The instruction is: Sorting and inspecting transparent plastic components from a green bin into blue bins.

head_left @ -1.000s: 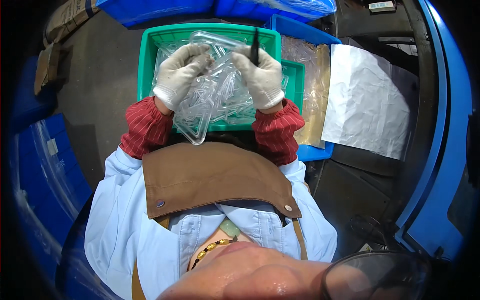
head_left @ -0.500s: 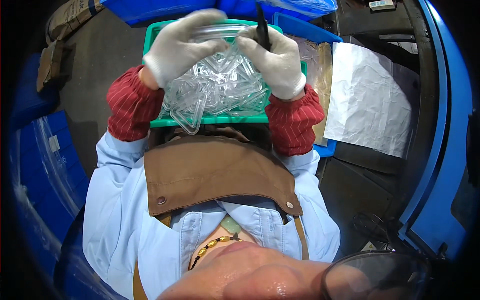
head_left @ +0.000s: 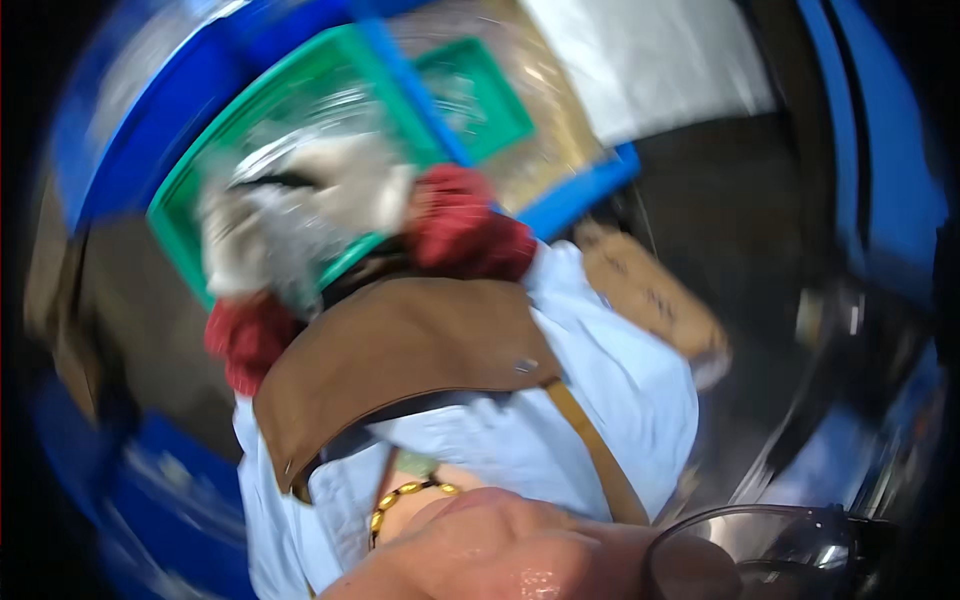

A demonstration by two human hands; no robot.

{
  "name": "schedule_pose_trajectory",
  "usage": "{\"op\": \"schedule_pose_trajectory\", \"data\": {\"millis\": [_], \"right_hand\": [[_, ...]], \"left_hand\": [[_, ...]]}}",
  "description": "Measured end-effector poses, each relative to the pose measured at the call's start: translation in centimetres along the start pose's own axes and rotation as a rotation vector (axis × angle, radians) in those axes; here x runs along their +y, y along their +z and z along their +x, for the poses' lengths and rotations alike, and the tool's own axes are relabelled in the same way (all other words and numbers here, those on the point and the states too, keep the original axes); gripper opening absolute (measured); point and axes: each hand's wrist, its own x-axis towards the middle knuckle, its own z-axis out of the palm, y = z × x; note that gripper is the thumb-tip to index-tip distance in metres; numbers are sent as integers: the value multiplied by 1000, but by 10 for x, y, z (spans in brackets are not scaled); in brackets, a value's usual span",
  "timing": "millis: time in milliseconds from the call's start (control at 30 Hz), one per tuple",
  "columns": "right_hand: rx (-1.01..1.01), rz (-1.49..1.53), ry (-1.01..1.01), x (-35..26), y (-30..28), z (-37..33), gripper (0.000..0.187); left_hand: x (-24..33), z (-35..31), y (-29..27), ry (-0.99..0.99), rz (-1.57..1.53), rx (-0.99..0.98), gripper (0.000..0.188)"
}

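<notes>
Both gloved hands are over a green crate (head_left: 172,205) of clear plastic pieces (head_left: 300,225), smeared by motion. My left hand (head_left: 235,240), in a white glove, is at the crate's left side beside the pieces; its fingers are too blurred to read. Over the crate's middle, my right hand (head_left: 355,180) is closed round a slim black tool (head_left: 278,182), which points left toward the left hand. Whether either hand also grips a clear piece cannot be made out.
Right of the crate, a smaller green tray (head_left: 505,125) with clear pieces rests in a blue bin (head_left: 575,195). A white sheet (head_left: 650,65) lies beyond it. Large blue bins (head_left: 150,130) stand behind and left. A brown wrapped bundle (head_left: 650,295) is by my right elbow.
The view has swung round, so crate and bins appear tilted and further left. My hands have come lower and nearer my body. The long clear piece between them no longer shows distinctly.
</notes>
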Motion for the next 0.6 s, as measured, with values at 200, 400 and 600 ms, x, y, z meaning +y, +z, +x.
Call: {"op": "schedule_pose_trajectory", "data": {"millis": [200,400,600], "right_hand": [[443,-295,179,-4,-59,-53,25],[630,-1472,503,-45,-185,-265,25],[1570,-779,994,-140,-225,-447,35]], "left_hand": [[-23,19,-42,-416,-1375,-169,35],[64,24,17,-442,-644,147,30],[70,25,35,-443,-635,82,33]]}}
